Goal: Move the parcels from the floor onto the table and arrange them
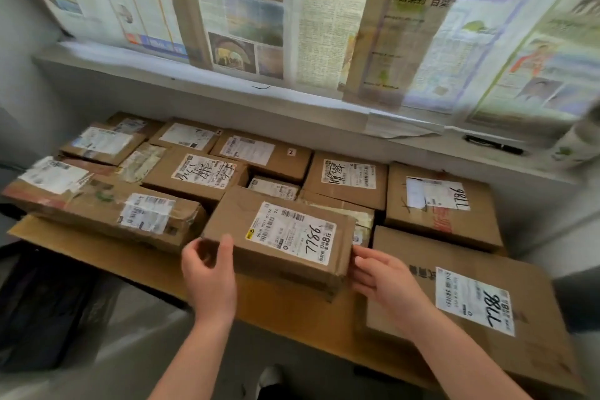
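Brown cardboard up front: the parcel marked 7786 point(279, 237) sits on the counter point(285, 312), close to its near edge, a rectangular box with creased corners and a white shipping label taped across the top. The left hand point(209, 273) grasps its left end, thumb up on the front face and fingers curled round the corner. The right hand point(383, 279) is at the opposite end, fingers extended and fingertips pressing the right edge, not wrapped round it.

Just left of that parcel lies a long parcel point(107, 208), its cardboard dented and wrapped in glossy clear tape. Just right of it is a big flat parcel point(470, 312) with a handwritten number on its label, overhanging the counter's near edge. Behind the 7786 parcel it's a tight field: a scribbled-label box point(198, 175) behind and to the left, a square box point(349, 180) behind and to the right, and a broad box point(441, 204) further right, all packed edge to edge with smaller ones wedged between.

Further back, a white ledge point(194, 75) runs along the wall, with a black marker point(493, 144) lying on it to the right. Newspaper sheets point(246, 10) cover the window above. Below and left of the parcel, off the counter, a dark bag point(42, 308) sits low.
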### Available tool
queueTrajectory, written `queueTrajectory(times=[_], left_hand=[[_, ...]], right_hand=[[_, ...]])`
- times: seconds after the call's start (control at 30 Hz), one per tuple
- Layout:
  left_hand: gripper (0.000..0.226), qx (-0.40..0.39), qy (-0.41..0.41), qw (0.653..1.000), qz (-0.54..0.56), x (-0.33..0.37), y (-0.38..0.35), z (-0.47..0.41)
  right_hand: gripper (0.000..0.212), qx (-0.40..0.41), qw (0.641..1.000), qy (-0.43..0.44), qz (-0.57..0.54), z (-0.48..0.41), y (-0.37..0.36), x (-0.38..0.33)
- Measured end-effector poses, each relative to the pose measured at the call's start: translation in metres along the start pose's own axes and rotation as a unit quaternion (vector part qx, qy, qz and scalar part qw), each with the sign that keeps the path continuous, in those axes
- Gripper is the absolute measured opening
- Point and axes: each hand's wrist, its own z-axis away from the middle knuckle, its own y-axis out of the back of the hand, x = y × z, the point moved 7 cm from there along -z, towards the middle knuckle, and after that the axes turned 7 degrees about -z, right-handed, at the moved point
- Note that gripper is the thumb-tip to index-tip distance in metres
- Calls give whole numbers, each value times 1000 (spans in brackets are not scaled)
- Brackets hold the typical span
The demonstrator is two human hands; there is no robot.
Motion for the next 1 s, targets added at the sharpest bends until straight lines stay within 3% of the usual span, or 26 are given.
queueTrajectory(times=[0.13, 0.33, 0.53, 0.77, 1.0], left_hand=[[39, 43, -15, 997, 61, 54, -21, 26], [40, -47, -76, 988, 126, 126, -109, 88], [37, -145, -157, 970, 112, 179, -202, 158], [40, -224, -205, 951, 53, 199, -286, 191], [36, -309, -200, 930, 11, 189, -361, 206]], right_hand=[[28, -23, 997, 70, 1, 26, 41, -38], [27, 50, 984, 158, -61, 60, 152, -77], [26, 135, 957, 210, -150, 83, 267, -97], [25, 207, 934, 230, -177, 74, 334, -88], [22, 298, 928, 175, -141, 58, 375, -57]])
